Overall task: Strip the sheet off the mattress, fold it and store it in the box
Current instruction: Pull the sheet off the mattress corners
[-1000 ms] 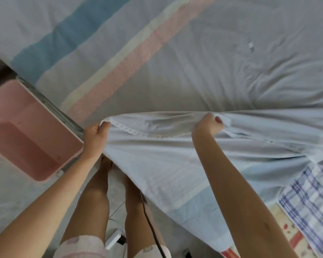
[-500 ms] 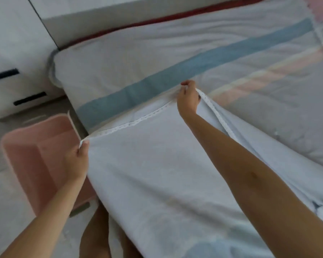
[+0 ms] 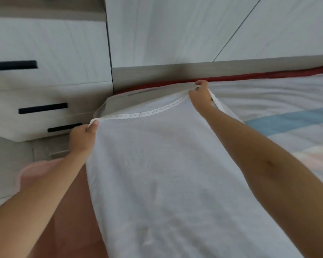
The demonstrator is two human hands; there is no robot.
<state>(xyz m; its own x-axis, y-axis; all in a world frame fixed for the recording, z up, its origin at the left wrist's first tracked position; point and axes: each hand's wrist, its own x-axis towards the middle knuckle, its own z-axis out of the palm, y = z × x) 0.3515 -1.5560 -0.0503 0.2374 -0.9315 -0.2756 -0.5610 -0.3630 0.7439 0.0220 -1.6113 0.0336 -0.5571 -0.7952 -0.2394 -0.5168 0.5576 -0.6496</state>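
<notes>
The white sheet [image 3: 166, 174] with a lace-trimmed hem is stretched out in front of me over the near side of the mattress [image 3: 280, 101]. My left hand [image 3: 82, 138] pinches the hem's left corner off the bed's near edge. My right hand [image 3: 201, 95] grips the hem farther out, close to the bed's far edge. The mattress shows grey fabric with a blue stripe and pale pink bands at the right. The pink box [image 3: 63, 211] stands on the floor at the lower left, mostly hidden by my left arm and the sheet.
A white chest of drawers [image 3: 45, 86] with black slot handles stands at the left. White wardrobe panels [image 3: 175, 28] rise behind the bed. A red strip [image 3: 250, 76] runs along the bed's far edge. Grey floor [image 3: 6, 164] lies at the left.
Both hands have carried the sheet's hem forward across the mattress toward its far edge. My view has lifted, so the wardrobe and drawers now fill the top.
</notes>
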